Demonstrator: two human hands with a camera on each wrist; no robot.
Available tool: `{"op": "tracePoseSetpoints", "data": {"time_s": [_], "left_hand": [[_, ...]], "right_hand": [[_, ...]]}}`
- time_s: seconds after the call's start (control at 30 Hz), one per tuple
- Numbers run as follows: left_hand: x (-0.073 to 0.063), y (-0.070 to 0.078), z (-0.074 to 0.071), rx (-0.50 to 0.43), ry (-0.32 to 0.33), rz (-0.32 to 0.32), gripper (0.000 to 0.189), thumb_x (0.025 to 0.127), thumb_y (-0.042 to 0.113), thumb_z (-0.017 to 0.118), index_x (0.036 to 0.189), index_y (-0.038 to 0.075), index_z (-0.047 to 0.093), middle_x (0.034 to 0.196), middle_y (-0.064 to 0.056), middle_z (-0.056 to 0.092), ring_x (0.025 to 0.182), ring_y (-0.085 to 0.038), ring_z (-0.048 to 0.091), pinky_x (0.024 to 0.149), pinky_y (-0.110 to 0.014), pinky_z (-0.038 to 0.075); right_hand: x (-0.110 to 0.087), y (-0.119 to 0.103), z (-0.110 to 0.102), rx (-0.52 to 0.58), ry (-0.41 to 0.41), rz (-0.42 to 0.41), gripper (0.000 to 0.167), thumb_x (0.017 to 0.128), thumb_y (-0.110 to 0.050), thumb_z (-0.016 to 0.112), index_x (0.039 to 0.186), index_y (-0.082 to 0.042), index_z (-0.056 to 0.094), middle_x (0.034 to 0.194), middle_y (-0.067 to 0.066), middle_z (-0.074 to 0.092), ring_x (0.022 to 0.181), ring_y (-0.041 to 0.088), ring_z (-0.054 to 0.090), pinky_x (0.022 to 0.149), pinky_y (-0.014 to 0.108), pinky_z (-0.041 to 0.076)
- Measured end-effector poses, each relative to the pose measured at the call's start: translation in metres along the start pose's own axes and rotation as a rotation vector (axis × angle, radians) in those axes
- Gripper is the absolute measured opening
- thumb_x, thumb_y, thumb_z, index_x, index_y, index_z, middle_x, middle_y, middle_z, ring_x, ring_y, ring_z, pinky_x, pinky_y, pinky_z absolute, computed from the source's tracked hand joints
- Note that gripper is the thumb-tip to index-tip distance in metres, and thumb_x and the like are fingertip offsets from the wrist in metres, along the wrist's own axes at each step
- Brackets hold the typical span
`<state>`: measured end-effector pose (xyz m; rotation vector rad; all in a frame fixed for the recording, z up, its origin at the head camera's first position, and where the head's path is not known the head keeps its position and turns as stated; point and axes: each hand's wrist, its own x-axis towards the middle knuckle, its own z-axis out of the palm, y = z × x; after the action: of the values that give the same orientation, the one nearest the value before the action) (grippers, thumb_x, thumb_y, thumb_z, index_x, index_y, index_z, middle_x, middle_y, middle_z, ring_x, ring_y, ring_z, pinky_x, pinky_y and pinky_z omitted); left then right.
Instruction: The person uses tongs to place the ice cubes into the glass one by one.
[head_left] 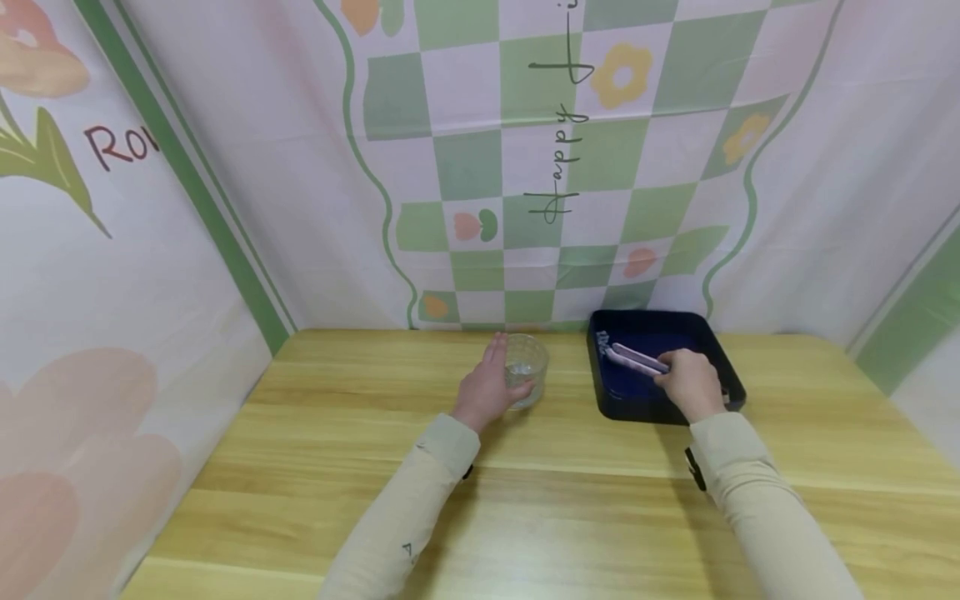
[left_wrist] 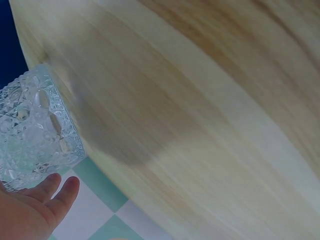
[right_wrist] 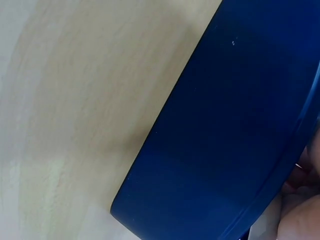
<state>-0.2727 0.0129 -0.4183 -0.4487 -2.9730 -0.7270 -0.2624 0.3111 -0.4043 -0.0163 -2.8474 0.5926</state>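
A clear patterned glass cup (head_left: 534, 379) stands on the table, with something pale or shiny inside that I cannot make out. My left hand (head_left: 487, 387) holds it from the left, thumb across the near side. In the left wrist view, two fingers (left_wrist: 62, 197) extend beside the cut-patterned glass. Over a dark blue tray (head_left: 633, 408), my right hand (head_left: 692, 385) grips pale purple tongs (head_left: 636, 358), their tips pointing left. Small whitish pieces (head_left: 602, 342) lie by the tray's left wall. In the right wrist view the tray wall hides most of that hand.
A wooden table (head_left: 540, 517) carries both the cup and the tray. Behind its back edge hangs a checked, printed curtain (head_left: 525, 267). Another printed cloth (head_left: 150, 275) stands at the left. Inside the tray's right side, a small brownish object (head_left: 725, 395) shows beside the hand.
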Motion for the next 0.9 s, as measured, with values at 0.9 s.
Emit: {"op": "tracePoseSetpoints", "data": {"time_s": [0.9], "left_hand": [[-0.001, 0.001, 0.001, 0.007, 0.005, 0.007, 0.091, 0.088, 0.048, 0.063, 0.153, 0.007, 0.014, 0.16, -0.009, 0.02, 0.096, -0.025, 0.066, 0.07, -0.03, 0.057]], "right_hand": [[-0.002, 0.001, -0.017, 0.038, 0.081, -0.049, 0.028, 0.076, -0.005, 0.066, 0.1, 0.009, 0.069, 0.091, 0.028, 0.069, 0.073, 0.039, 0.062, 0.066, 0.052, 0.048]]}}
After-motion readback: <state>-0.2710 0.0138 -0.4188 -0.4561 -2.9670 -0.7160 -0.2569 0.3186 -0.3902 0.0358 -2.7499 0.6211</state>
